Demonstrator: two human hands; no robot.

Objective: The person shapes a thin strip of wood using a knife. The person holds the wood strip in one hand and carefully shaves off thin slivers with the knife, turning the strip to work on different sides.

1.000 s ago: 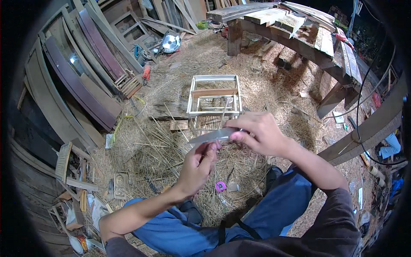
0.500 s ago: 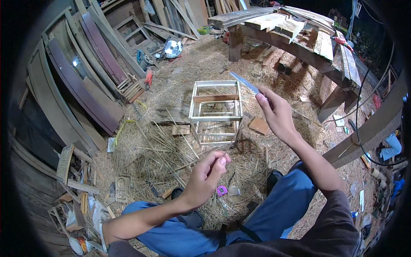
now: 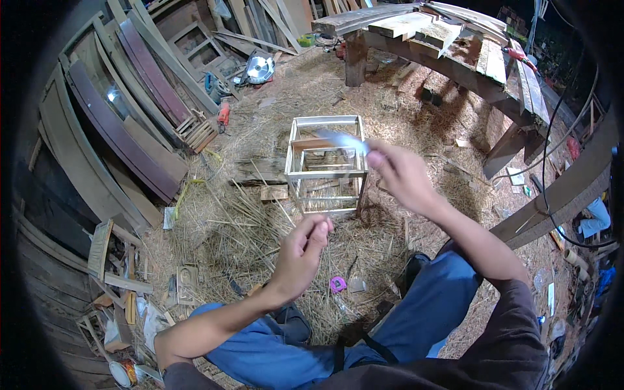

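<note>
Over the straw floor, my right hand (image 3: 398, 174) pinched a pale strip (image 3: 341, 139) above the small wooden frame (image 3: 325, 166) while my left hand (image 3: 300, 255) hung loosely curled, holding nothing I could see; fitting seemingly needed careful alignment.

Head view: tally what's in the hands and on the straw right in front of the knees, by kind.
Blades held in the right hand: 1
Thin slivers pinched in the left hand: 1
Open wooden frame boxes: 1
Small purple rings: 1
Total: 4
</note>
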